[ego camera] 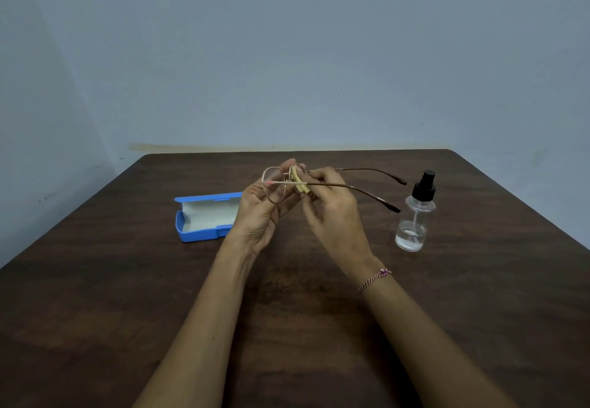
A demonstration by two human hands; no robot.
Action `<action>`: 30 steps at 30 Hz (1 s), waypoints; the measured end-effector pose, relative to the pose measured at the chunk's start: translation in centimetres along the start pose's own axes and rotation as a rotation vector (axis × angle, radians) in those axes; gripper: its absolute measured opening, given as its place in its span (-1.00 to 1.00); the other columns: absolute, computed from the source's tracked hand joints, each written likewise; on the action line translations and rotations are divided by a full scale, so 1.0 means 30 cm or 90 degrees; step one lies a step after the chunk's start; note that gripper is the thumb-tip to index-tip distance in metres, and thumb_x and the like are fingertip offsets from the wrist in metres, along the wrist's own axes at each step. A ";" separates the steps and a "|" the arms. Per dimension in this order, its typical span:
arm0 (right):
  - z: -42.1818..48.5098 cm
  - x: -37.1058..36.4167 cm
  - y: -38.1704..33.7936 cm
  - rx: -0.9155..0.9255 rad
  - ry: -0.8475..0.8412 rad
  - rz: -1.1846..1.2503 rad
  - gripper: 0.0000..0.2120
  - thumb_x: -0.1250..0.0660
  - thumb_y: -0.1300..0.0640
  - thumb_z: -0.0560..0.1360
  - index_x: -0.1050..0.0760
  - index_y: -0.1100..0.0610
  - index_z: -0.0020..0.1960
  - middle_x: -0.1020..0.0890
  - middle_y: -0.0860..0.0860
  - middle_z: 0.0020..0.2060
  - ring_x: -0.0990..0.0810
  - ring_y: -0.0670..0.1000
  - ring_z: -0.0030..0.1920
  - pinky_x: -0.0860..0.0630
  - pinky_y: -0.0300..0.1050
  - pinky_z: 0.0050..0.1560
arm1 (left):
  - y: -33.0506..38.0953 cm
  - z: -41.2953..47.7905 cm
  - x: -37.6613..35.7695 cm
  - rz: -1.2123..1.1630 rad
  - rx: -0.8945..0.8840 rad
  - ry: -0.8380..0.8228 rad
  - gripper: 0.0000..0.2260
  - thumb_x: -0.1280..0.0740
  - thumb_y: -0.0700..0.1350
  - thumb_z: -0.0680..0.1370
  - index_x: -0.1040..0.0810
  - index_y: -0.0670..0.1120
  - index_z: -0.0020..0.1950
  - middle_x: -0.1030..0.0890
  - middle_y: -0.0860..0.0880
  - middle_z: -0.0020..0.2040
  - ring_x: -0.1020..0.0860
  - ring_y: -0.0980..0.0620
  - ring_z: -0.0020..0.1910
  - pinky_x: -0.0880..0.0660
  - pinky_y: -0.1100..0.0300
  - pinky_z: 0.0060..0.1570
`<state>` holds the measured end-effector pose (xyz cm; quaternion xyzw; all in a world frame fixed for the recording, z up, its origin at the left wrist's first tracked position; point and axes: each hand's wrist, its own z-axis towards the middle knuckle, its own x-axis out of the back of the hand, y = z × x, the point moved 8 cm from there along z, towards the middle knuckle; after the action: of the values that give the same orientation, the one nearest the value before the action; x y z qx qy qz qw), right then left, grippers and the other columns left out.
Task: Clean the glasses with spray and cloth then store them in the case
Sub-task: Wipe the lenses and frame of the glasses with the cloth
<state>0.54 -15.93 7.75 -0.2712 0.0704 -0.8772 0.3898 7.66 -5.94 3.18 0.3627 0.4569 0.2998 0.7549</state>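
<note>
Thin gold-framed glasses (274, 189) are held above the middle of the dark wooden table (127, 280), their arms unfolded and pointing right. My left hand (260, 213) holds the frame by the left lens. My right hand (332, 206) pinches a folded yellow cloth (299, 182) against the right lens, which the cloth mostly hides. A blue glasses case (204, 216) lies open to the left of my hands, white inside. A clear spray bottle (415, 216) with a black nozzle stands upright to the right.
A pale blue-grey wall rises just behind the table's far edge. The bracelet (373, 280) sits on my right wrist. Bare tabletop stretches toward me in front of the case and bottle.
</note>
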 end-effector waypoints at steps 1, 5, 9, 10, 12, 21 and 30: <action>0.000 0.006 -0.005 0.005 0.007 0.007 -0.61 -0.29 0.42 0.45 -0.50 0.24 0.26 -0.52 0.10 0.02 -0.52 0.02 0.04 -0.52 -0.16 0.09 | -0.002 -0.001 -0.002 0.001 0.005 -0.004 -0.71 -0.27 -0.25 0.45 -0.58 -0.09 0.14 -0.66 -0.05 0.08 -0.63 0.06 0.02 -0.56 0.24 -0.08; 0.001 0.028 0.008 -0.020 0.028 0.012 -0.56 -0.29 0.41 0.45 -0.47 0.20 0.31 -0.48 0.09 0.07 -0.45 -0.06 0.10 -0.37 -0.43 0.17 | -0.008 -0.006 -0.026 -0.003 0.016 -0.030 -0.67 -0.42 -0.22 0.35 -0.60 -0.08 0.10 -0.67 -0.04 0.00 -0.64 0.08 -0.07 -0.57 0.24 -0.11; -0.001 0.014 0.030 -0.058 0.014 -0.023 -0.61 -0.28 0.39 0.47 -0.48 0.22 0.28 -0.46 0.07 0.05 -0.46 -0.07 0.06 -0.43 -0.37 0.10 | -0.016 -0.005 -0.026 -0.015 0.010 -0.044 -0.71 -0.29 -0.29 0.47 -0.61 -0.07 0.14 -0.64 -0.05 0.10 -0.63 0.05 -0.01 -0.56 0.22 -0.06; -0.001 0.011 0.031 -0.054 0.013 -0.036 -0.64 -0.28 0.38 0.47 -0.50 0.24 0.25 -0.47 0.07 0.02 -0.48 -0.05 0.02 -0.47 -0.32 0.06 | -0.018 -0.004 -0.020 -0.020 0.013 -0.039 -0.71 -0.29 -0.29 0.46 -0.61 -0.07 0.13 -0.64 -0.06 0.10 -0.63 0.05 -0.01 -0.57 0.21 -0.06; 0.002 0.016 0.030 -0.049 0.022 -0.039 -0.70 -0.30 0.37 0.46 -0.54 0.26 0.18 -0.49 0.07 -0.02 -0.51 -0.03 -0.03 -0.49 -0.29 0.01 | -0.023 -0.004 -0.015 -0.020 0.021 -0.033 -0.72 -0.33 -0.26 0.42 -0.62 -0.09 0.10 -0.64 -0.06 0.09 -0.64 0.04 -0.02 -0.57 0.20 -0.07; 0.000 0.030 0.003 -0.001 0.022 0.042 -0.66 -0.31 0.44 0.41 -0.56 0.22 0.15 -0.55 0.06 0.04 -0.51 -0.03 0.11 -0.48 -0.18 0.17 | 0.005 -0.010 -0.018 -0.034 0.005 -0.036 -0.69 -0.28 -0.28 0.45 -0.52 -0.12 0.19 -0.66 -0.04 0.04 -0.64 0.07 -0.02 -0.58 0.24 -0.11; 0.001 0.018 -0.007 0.037 0.012 0.020 -0.64 -0.31 0.45 0.42 -0.54 0.26 0.19 -0.54 0.13 0.06 -0.47 -0.02 0.11 -0.41 -0.33 0.18 | 0.004 -0.007 -0.028 -0.066 0.021 -0.051 -0.45 -0.61 -0.03 0.20 -0.57 -0.07 0.14 -0.67 -0.04 -0.01 -0.64 0.08 -0.01 -0.59 0.21 -0.10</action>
<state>0.11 -16.17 8.08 -0.2506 0.0525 -0.8751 0.4107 7.11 -6.48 3.61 0.3625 0.4493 0.2377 0.7812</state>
